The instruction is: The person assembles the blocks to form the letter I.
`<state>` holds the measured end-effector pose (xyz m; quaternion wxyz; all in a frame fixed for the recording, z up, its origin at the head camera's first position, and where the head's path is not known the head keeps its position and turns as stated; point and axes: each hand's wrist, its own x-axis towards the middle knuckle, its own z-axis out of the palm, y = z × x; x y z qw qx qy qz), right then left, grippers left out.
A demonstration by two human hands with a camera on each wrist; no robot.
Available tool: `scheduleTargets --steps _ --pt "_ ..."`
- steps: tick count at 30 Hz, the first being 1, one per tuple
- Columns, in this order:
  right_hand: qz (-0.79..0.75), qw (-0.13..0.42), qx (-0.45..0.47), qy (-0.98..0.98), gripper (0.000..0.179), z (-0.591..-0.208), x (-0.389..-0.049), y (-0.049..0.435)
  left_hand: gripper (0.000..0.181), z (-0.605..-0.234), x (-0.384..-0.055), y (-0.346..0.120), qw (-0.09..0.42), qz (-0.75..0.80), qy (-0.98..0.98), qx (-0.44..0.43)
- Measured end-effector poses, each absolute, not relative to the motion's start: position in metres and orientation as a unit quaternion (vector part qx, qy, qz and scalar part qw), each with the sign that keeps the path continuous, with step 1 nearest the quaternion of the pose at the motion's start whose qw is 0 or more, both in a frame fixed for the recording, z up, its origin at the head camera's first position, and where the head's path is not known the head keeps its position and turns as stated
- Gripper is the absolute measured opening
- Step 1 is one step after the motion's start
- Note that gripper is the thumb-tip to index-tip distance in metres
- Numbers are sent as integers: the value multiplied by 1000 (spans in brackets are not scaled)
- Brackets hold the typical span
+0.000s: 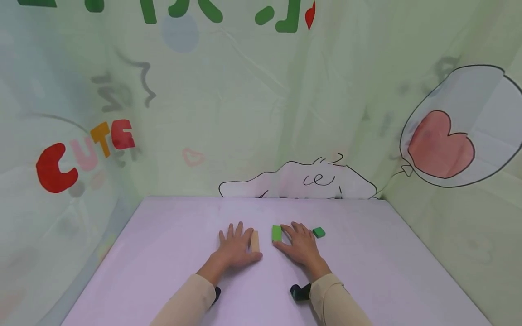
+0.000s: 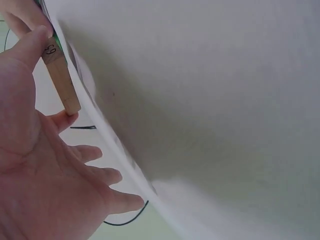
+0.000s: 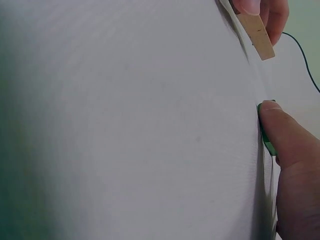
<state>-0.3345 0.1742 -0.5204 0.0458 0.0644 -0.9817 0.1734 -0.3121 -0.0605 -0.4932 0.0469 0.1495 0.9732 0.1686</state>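
Observation:
My left hand (image 1: 234, 251) pinches a narrow wooden block (image 1: 254, 241) lengthwise, thumb at the near end and index finger at the far end. In the left wrist view the wooden block (image 2: 62, 80) bears dark handwritten marks near its thumb end; the other fingers are spread out. Across a small gap to the right, my right hand (image 1: 302, 246) pinches a bright green block (image 1: 277, 233), thumb at the near end and index finger at the far one. The right wrist view has the thumb covering part of the green block (image 3: 270, 146).
A small dark green block (image 1: 319, 232) lies on the table just right of the right hand. The pale table (image 1: 163, 271) ends at a printed curtain (image 1: 244, 113) at the back, with curtains on both sides. Black devices (image 1: 300, 292) show at both wrists.

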Motion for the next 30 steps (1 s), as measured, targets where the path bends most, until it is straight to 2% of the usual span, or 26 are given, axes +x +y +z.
scheduleTargets --steps 23,30 --pt "172 43 61 -982 72 -522 -335 175 88 -495 -292 -42 48 148 966 207" --pt "174 44 65 -982 72 -522 -335 175 91 -495 -285 -36 62 142 966 208"
